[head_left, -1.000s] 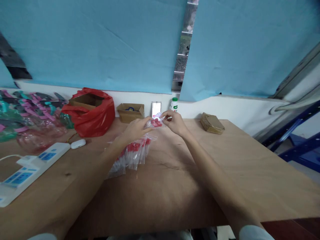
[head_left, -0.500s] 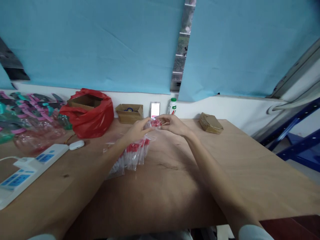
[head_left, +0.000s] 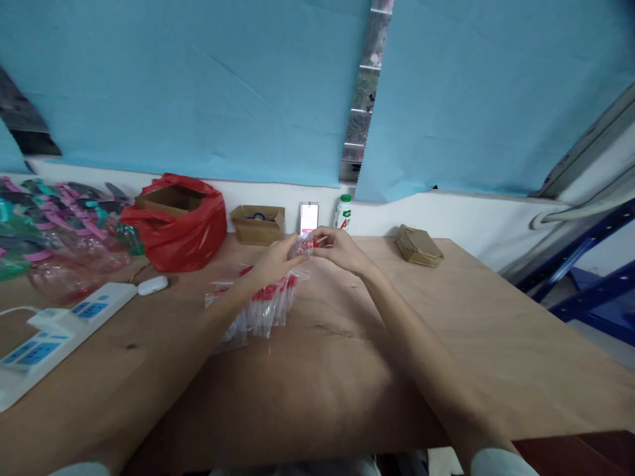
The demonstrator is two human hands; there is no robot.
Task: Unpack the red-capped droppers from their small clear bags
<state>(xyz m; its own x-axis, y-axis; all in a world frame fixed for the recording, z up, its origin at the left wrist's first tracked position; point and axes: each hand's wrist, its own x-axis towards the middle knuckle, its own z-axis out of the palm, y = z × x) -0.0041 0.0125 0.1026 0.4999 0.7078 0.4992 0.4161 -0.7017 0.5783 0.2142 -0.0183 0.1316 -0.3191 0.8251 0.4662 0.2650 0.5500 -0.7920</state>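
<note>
Above the middle of the wooden table, my left hand [head_left: 276, 259] is closed on a small clear plastic bag [head_left: 300, 246] with something red in it. My right hand [head_left: 340, 249] is at the bag's right side, its thumb and fingers pinched on the red item [head_left: 311, 243], whose kind is too small to make out. Below my left hand and partly hidden by the left forearm lies a row of clear plastic bags [head_left: 265, 311] with red pieces at their upper ends.
A red plastic bag [head_left: 193, 231] around a cardboard box, a small open carton [head_left: 258, 228], a phone [head_left: 308, 217], a green-capped bottle [head_left: 342, 213] and a brown package [head_left: 419, 246] stand along the wall. Spray bottles [head_left: 64, 268], a power strip [head_left: 59, 334] and a white case [head_left: 152, 285] are at left.
The fingers of both hands have shifted slightly around the bag and the red item. The red item sits a little nearer my right fingertips. The other things look the same.
</note>
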